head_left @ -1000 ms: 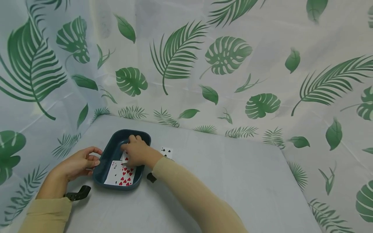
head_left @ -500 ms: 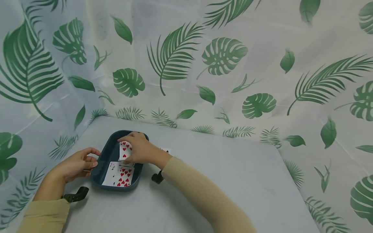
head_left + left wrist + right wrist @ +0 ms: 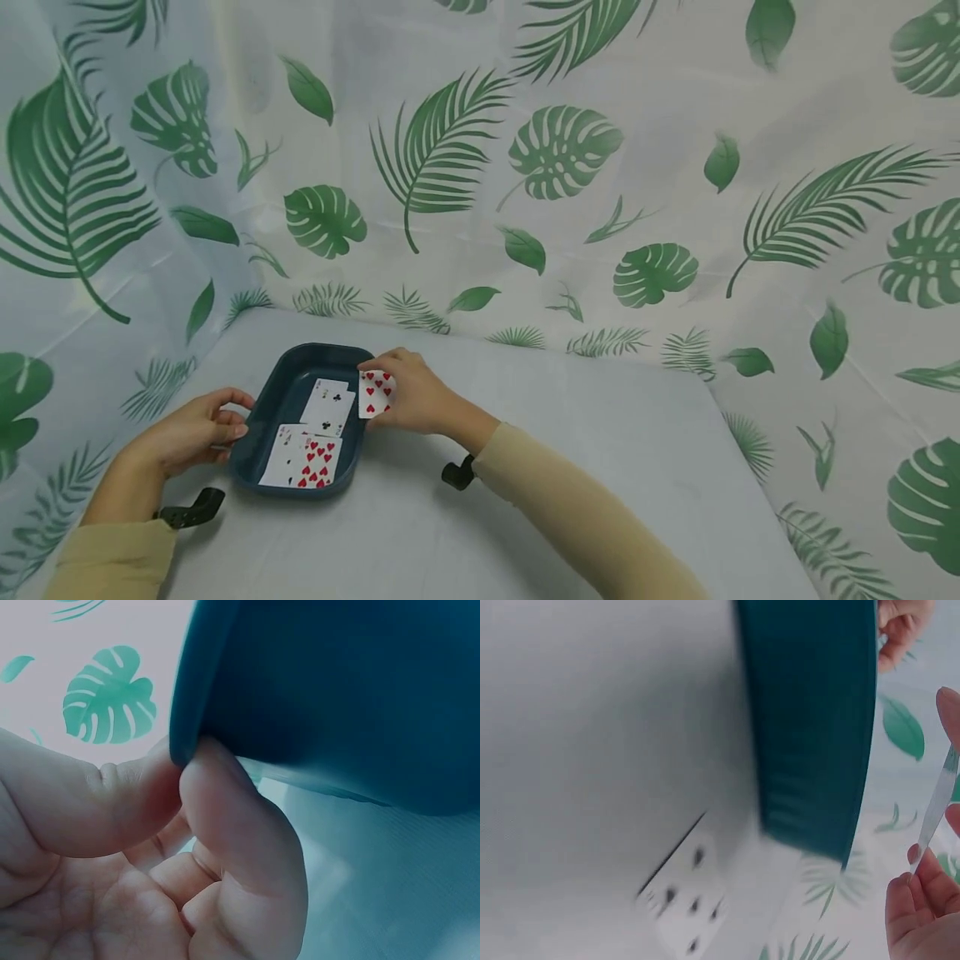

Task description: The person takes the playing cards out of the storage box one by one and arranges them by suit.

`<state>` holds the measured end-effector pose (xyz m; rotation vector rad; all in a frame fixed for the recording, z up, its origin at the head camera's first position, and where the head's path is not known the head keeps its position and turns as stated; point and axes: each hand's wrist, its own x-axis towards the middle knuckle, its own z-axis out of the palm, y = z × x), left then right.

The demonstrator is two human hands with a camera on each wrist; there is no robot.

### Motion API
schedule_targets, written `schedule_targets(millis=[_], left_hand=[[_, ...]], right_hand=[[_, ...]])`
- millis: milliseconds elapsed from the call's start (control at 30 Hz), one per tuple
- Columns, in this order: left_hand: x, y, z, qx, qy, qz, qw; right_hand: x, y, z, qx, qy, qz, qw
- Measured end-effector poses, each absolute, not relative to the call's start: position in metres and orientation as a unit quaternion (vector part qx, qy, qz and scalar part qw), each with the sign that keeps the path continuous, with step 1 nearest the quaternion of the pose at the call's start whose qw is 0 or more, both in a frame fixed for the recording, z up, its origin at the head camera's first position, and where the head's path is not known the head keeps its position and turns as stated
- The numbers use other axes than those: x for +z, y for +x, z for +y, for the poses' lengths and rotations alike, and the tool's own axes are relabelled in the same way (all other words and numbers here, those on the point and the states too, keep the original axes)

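A dark blue tray (image 3: 300,493) sits on the white-covered table. My left hand (image 3: 198,429) pinches its left rim between thumb and finger, seen close in the left wrist view. At the right rim, my right hand (image 3: 420,396) holds up a hearts playing card (image 3: 377,393), its face showing. Inside the tray, a many-pip hearts card (image 3: 321,462) overlaps a black-suited card (image 3: 279,462) at the near end. A clubs card (image 3: 327,407) lies farther back. In the right wrist view, a black-suited playing card (image 3: 686,904) lies on the table outside the tray.
The table (image 3: 570,467) stretches away to the right. A leaf-printed white sheet (image 3: 465,267) rises behind and at the sides. Black wrist mounts (image 3: 193,508) stick out below both hands.
My right hand has lifted the hearts card out of the tray and moved right, uncovering the clubs card. My left hand keeps its hold on the rim.
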<state>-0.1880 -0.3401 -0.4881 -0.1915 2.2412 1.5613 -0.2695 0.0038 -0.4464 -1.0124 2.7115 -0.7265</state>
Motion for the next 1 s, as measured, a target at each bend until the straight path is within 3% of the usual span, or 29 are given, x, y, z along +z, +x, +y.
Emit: schedule_targets(millis=[500, 1000], left_hand=[[-0.488, -0.187, -0.339, 0.554, -0.065, 0.806, 0.200], [-0.489, -0.187, -0.338, 0.553, -0.080, 0.805, 0.199]], right_hand=[[-0.470, -0.272, 0.077, -0.262, -0.284, 0.919, 0.081], [-0.498, -0.283, 0.105, -0.244, -0.250, 0.934, 0.081]])
